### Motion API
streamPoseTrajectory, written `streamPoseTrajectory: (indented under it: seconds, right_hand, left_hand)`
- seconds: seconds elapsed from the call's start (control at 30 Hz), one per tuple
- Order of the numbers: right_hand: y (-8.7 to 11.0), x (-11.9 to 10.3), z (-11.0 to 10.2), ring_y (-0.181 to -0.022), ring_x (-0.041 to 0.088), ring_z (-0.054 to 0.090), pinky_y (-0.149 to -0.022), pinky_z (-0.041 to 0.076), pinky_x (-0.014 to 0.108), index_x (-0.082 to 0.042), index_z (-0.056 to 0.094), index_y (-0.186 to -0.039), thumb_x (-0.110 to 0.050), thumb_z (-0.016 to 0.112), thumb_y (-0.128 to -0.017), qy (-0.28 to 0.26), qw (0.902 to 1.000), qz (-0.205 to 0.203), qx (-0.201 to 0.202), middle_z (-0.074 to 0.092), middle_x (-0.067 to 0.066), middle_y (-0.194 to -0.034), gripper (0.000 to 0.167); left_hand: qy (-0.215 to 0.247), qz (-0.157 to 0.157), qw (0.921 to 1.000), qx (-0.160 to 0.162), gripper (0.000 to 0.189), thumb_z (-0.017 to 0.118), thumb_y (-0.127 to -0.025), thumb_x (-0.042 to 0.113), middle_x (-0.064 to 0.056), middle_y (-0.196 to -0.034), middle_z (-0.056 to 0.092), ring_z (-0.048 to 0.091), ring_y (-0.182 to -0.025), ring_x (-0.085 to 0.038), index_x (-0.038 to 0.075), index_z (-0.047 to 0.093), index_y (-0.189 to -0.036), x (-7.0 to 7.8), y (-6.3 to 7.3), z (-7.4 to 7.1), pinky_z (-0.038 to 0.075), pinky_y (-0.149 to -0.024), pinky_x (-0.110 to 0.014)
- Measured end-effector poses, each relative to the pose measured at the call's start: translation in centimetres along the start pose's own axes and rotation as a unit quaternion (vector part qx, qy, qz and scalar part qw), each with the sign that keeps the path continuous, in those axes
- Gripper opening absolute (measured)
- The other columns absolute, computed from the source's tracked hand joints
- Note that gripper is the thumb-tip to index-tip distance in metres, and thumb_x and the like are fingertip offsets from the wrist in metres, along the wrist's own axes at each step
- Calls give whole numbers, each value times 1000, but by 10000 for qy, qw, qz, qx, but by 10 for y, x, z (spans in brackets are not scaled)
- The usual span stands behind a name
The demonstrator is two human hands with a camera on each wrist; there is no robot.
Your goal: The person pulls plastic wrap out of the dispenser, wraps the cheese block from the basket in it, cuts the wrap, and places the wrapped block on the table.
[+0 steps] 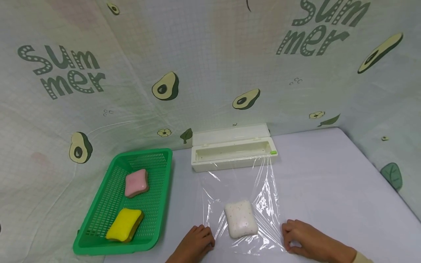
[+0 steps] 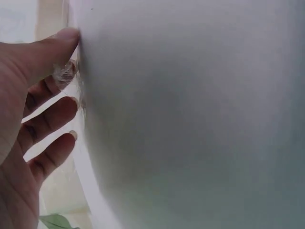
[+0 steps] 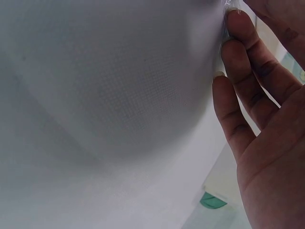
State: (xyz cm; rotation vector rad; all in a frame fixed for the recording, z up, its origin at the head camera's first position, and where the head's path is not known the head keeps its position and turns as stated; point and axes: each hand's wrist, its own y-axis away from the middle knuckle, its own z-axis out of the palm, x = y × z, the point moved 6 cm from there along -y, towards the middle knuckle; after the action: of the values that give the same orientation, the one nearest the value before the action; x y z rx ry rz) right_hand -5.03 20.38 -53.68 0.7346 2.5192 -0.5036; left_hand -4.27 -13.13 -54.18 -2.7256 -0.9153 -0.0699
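Note:
A sheet of clear plastic film [image 1: 268,199] stretches from a white film dispenser box [image 1: 233,164] toward me over the table. My left hand [image 1: 196,241] pinches its near left corner; in the left wrist view, crumpled film [image 2: 63,76] shows between thumb and fingers. The near right corner is pinched by my right hand [image 1: 304,239], with a bit of film at the fingertips [image 3: 238,21] in the right wrist view. Between both hands lies a white, speckled block [image 1: 241,219] with rounded corners, within the film's outline. The box's lid [image 1: 230,134] stands raised at the back.
At the left stands a green plastic basket [image 1: 165,204] holding a pink sponge-like block [image 1: 136,182] and a yellow sponge-like block [image 1: 125,224]. A small green slider [image 1: 273,152] sits on the box's right end. Behind the table hangs an avocado-print curtain [image 1: 204,65].

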Motion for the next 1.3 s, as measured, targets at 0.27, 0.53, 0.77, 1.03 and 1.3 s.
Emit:
streamPoseTrajectory:
  seconds: [0.27,0.53,0.77,1.03,1.3]
  right_hand:
    - [0,-1,-11,-87,-6,46,-71,40,12,-34,70,-82,-16,92,-76,265,9987,-231,358,52,-22,-94,29]
    - [-6,8,-33,-97,1,57,-77,52,23,-27,65,-98,-2,85,-85,-356,9948,522,794,64,-15,-105,35]
    - [-16,22,-31,-81,7,66,-69,51,25,-9,59,-104,-1,64,-103,-1973,9694,1317,636,70,-8,-88,10]
    - [-21,32,-23,-71,4,61,-62,51,26,1,59,-104,3,60,-104,-2299,9484,1947,990,66,-4,-78,2]
    - [-22,17,-27,-95,7,64,-76,57,31,-12,69,-111,-2,74,-96,-269,9511,2678,1516,66,-3,-115,19]
  left_hand:
    - [-115,-10,9967,801,29,90,-77,16,14,-89,59,53,-83,-5,24,65,-90,1,-2,-11,40,-79,-19]
    - [678,-1151,9836,1214,32,89,-78,7,15,-87,63,55,-80,-2,22,66,-94,-12,-5,-19,42,-73,-15]
    - [1611,-2309,9541,1023,21,82,-90,9,16,-86,63,52,-79,1,24,68,-96,-29,-5,-9,42,-68,-20]
    - [1857,-2518,9437,1073,12,77,-95,13,16,-82,60,49,-77,2,22,69,-95,-35,-7,1,38,-68,-19]
    - [1461,-2314,9561,1050,24,85,-84,12,16,-92,64,54,-86,-4,23,68,-97,-29,-10,-5,44,-74,-27]
